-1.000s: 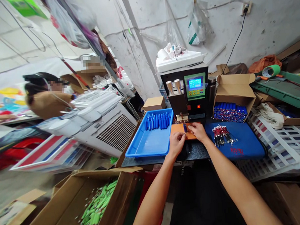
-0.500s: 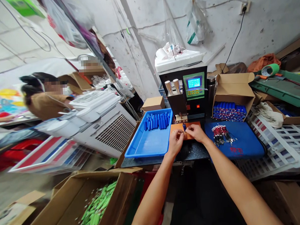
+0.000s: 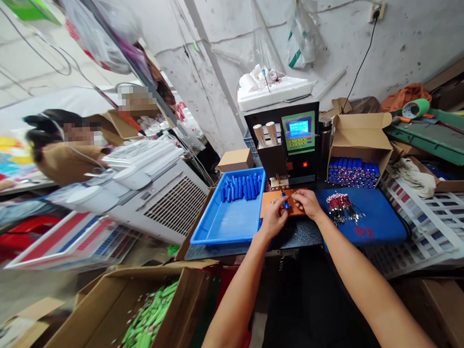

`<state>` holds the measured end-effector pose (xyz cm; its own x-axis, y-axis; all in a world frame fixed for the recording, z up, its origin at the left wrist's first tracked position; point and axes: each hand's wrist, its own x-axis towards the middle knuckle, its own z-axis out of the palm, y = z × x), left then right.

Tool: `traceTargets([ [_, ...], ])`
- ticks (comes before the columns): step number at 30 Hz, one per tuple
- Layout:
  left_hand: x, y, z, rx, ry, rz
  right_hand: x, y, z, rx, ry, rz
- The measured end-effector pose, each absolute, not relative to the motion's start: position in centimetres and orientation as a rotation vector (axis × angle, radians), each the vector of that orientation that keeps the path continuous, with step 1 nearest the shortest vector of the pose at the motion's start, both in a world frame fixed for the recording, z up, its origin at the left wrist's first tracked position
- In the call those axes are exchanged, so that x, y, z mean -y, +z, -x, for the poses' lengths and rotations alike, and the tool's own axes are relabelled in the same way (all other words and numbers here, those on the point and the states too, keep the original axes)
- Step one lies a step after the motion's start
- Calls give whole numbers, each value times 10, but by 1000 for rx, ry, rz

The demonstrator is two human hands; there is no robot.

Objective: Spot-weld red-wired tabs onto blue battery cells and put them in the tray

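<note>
Orange board [image 3: 266, 198] lies crosswise on the dark, speckled tabletop [image 3: 302, 236], hemmed in on three sides: the blue tray [image 3: 228, 221] stands just beside its left end, the black machine [image 3: 273, 159] rises behind it, and the blue mat [image 3: 383, 208] spreads to its right. Toward the person, a narrow strip of tabletop shows between the board and the front edge, with both forearms reaching in across that edge. Inside the tray, blue cylinders [image 3: 250, 187] crowd the far end, leaving bare floor up to the near rim. On the mat, a bundle of red and black wires [image 3: 343, 209] sits near the left side, a short way from the right wrist. One blue cylinder [image 3: 286, 204] is over the board, tilted, its far end pointing toward the machine's copper-coloured prongs [image 3: 279, 182]. The fingers of the left hand [image 3: 273, 218] grip it from the left. Just to its right, the fingers of the right hand [image 3: 309, 202] bunch near the board; whether they pinch anything I cannot tell.
</note>
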<state>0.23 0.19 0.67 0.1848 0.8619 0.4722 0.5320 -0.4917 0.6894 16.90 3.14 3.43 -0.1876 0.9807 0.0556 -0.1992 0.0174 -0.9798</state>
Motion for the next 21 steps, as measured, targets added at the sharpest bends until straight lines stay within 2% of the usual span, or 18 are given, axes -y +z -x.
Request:
traceTargets([
  [7, -5, 19, -5, -1357, 1341, -1777, -36, 30, -165, 1153, 1382, 959],
  [13, -15, 20, -7, -1312, 1276, -1657, -36, 29, -163, 1133, 1358, 994],
  [21, -17, 8, -7, -1356, 1236, -1746, -37, 32, -154, 1085, 1269, 1086],
])
